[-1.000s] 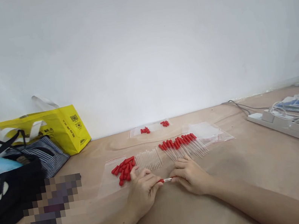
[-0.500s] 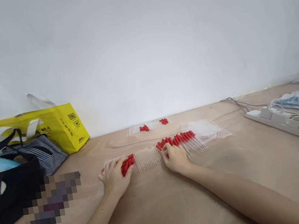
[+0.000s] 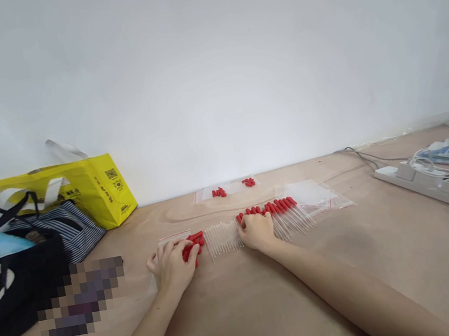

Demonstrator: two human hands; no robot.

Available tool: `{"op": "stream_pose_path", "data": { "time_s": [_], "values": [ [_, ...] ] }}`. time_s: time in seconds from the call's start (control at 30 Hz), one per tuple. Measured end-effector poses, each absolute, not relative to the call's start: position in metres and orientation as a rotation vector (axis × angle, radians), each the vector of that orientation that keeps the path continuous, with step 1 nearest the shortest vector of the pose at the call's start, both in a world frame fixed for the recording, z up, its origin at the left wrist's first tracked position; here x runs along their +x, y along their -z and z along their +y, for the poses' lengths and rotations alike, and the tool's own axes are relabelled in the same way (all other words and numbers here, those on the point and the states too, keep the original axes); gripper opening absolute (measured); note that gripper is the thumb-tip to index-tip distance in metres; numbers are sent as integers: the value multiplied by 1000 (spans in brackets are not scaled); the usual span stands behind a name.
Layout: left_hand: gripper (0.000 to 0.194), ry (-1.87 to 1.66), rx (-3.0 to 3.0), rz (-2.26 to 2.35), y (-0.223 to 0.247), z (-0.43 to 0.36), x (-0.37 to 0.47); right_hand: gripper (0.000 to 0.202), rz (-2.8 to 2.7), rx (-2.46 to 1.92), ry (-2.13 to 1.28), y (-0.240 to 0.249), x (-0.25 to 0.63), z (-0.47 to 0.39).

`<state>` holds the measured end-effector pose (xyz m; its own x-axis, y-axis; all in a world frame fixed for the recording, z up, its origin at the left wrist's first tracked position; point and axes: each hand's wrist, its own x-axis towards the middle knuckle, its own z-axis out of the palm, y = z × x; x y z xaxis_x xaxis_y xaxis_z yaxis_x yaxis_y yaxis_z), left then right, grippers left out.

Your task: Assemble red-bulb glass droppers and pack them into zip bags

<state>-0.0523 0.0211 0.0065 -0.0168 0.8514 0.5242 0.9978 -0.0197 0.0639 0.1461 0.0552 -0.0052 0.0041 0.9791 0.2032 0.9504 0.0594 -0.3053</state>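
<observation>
The table bears red bulbs, a QR-coded bag.

The lone head camera looks from above the near side of the desk, facing forward and slightly down toward the far edge, where the white wall fills the upper half. Left grip and right grip appear small, below centre, in this wide view.
</observation>
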Motion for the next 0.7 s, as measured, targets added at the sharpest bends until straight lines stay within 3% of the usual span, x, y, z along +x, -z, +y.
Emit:
{"op": "stream_pose_path", "data": {
  "time_s": [0.5,0.7],
  "values": [
    [21,536,-1857,-1838,-12,16,-51,24,-2041,-2065,-355,-13,134,71],
    [14,756,-2359,-1648,-1,0,-28,19,-2162,-1746,-366,-17,168,42]
  ]
}}
